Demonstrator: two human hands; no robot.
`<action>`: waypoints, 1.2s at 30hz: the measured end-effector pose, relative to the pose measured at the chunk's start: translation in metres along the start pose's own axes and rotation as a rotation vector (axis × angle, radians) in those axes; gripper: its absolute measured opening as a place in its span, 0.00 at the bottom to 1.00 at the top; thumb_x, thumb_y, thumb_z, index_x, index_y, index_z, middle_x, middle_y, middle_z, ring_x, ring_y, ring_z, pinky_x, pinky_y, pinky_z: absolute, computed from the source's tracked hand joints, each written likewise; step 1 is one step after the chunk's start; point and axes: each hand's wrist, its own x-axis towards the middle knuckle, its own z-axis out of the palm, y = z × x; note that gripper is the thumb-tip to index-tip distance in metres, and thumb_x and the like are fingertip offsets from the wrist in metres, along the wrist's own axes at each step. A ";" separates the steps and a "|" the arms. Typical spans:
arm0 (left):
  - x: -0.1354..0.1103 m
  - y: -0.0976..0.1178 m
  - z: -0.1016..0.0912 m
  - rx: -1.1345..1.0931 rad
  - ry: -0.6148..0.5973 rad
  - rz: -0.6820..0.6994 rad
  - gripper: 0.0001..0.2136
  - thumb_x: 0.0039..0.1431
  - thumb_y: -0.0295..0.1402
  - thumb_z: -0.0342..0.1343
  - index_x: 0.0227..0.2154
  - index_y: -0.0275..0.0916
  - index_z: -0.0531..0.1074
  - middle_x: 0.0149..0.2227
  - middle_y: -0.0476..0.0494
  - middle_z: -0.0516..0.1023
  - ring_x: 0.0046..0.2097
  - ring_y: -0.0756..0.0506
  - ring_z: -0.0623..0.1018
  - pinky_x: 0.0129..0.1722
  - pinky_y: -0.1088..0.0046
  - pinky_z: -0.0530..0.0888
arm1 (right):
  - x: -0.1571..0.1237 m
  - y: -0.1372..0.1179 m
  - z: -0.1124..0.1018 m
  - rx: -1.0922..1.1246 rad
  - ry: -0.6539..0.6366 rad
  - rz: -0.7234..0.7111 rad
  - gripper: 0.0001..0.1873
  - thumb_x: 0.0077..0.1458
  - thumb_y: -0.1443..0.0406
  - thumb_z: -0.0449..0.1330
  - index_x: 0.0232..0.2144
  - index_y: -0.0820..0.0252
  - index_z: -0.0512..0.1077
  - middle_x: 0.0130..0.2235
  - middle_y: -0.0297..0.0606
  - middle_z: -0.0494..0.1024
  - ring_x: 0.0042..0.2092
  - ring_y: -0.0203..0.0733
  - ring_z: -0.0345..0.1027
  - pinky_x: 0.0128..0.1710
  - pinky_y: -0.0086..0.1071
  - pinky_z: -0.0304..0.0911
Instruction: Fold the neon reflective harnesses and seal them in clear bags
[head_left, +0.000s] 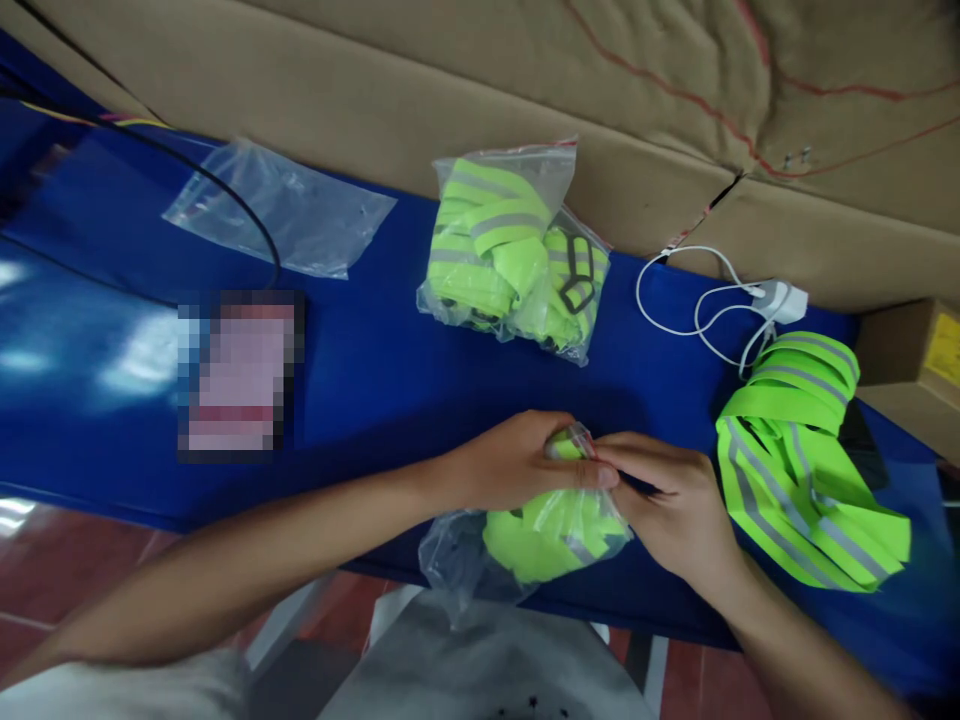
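Near the front edge of the blue table, a clear zip bag [559,535] holds a neon-yellow reflective strap with grey stripes. My left hand [517,465] is closed on the bag, its thumb lying across the top. The fingers of my right hand [671,500] pinch the bag's red-lined opening close to my left thumb. Part of the bag hangs loose toward my lap. To the right lies a loose bundle of reflective strap [802,460], folded over itself. Behind my hands sit filled bags of reflective straps [495,245], one showing dark buckles.
A flat clear bag [289,215] lies at the back left, crossed by a black cable [225,190]. A blurred-out phone-like object [244,375] is at left. A white charger [780,300] with its cord and a cardboard box [900,360] stand at right. Brown padding [375,110] borders the table's back.
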 end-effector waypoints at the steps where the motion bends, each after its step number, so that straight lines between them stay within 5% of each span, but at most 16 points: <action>1: 0.001 0.000 -0.001 -0.018 -0.004 0.000 0.21 0.56 0.52 0.67 0.33 0.37 0.74 0.27 0.53 0.70 0.29 0.52 0.67 0.26 0.77 0.61 | 0.000 0.000 0.001 0.014 0.004 0.037 0.09 0.63 0.68 0.64 0.41 0.52 0.84 0.41 0.38 0.86 0.39 0.41 0.82 0.40 0.32 0.79; 4: 0.000 0.000 -0.002 -0.051 0.000 -0.004 0.21 0.56 0.52 0.66 0.34 0.37 0.75 0.27 0.53 0.71 0.29 0.52 0.68 0.25 0.77 0.61 | 0.003 0.000 -0.012 0.097 -0.092 0.141 0.08 0.62 0.64 0.66 0.44 0.51 0.83 0.43 0.38 0.86 0.41 0.41 0.82 0.40 0.31 0.78; 9: -0.001 0.005 -0.008 -0.122 0.191 0.079 0.18 0.59 0.49 0.64 0.34 0.36 0.77 0.33 0.46 0.79 0.35 0.47 0.77 0.34 0.73 0.70 | 0.003 -0.003 -0.042 0.027 -0.216 0.149 0.15 0.64 0.63 0.66 0.53 0.48 0.80 0.51 0.39 0.83 0.49 0.43 0.80 0.48 0.33 0.77; 15: 0.002 0.002 -0.015 -0.102 0.311 0.097 0.18 0.62 0.50 0.61 0.33 0.37 0.77 0.36 0.40 0.84 0.40 0.41 0.81 0.41 0.66 0.75 | -0.004 -0.004 -0.035 -0.038 -0.354 0.038 0.31 0.57 0.61 0.72 0.62 0.46 0.73 0.57 0.40 0.81 0.57 0.49 0.77 0.55 0.40 0.77; 20: 0.001 0.006 -0.015 -0.113 0.233 0.087 0.17 0.62 0.49 0.61 0.32 0.37 0.77 0.35 0.42 0.83 0.39 0.42 0.80 0.39 0.68 0.75 | -0.002 0.000 -0.025 0.056 -0.290 0.063 0.15 0.64 0.66 0.66 0.52 0.49 0.79 0.47 0.36 0.85 0.46 0.42 0.82 0.45 0.33 0.79; 26: 0.001 0.012 -0.023 -0.457 0.097 0.022 0.21 0.54 0.47 0.69 0.45 0.38 0.79 0.42 0.42 0.84 0.44 0.43 0.82 0.45 0.68 0.75 | -0.002 0.002 -0.027 0.038 -0.201 -0.002 0.27 0.63 0.69 0.66 0.61 0.44 0.71 0.58 0.38 0.79 0.58 0.44 0.75 0.57 0.36 0.73; 28: 0.002 0.010 -0.024 -0.548 0.026 -0.019 0.22 0.54 0.46 0.70 0.47 0.38 0.80 0.43 0.41 0.85 0.44 0.43 0.83 0.46 0.68 0.76 | -0.001 0.003 -0.032 0.037 -0.177 0.005 0.20 0.64 0.69 0.64 0.57 0.46 0.74 0.55 0.39 0.80 0.56 0.44 0.76 0.54 0.36 0.73; 31: 0.002 0.006 -0.022 -0.559 0.041 -0.019 0.17 0.57 0.45 0.69 0.43 0.38 0.82 0.44 0.41 0.85 0.44 0.44 0.83 0.48 0.68 0.76 | 0.003 0.005 -0.039 -0.031 -0.082 0.000 0.01 0.64 0.66 0.65 0.37 0.53 0.77 0.51 0.41 0.77 0.53 0.46 0.73 0.53 0.39 0.71; 32: 0.003 0.004 -0.022 -0.536 0.059 -0.004 0.16 0.58 0.45 0.68 0.42 0.38 0.82 0.44 0.41 0.85 0.45 0.43 0.83 0.48 0.68 0.76 | 0.005 0.006 -0.041 -0.060 -0.078 -0.007 0.05 0.63 0.64 0.66 0.33 0.54 0.76 0.50 0.42 0.75 0.53 0.47 0.72 0.53 0.39 0.70; 36: 0.003 0.002 -0.020 -0.448 0.088 0.029 0.19 0.60 0.49 0.65 0.44 0.39 0.81 0.44 0.40 0.85 0.46 0.41 0.82 0.48 0.65 0.75 | 0.007 0.007 -0.042 -0.030 -0.187 -0.013 0.03 0.64 0.64 0.65 0.41 0.53 0.76 0.50 0.42 0.75 0.53 0.45 0.73 0.51 0.38 0.69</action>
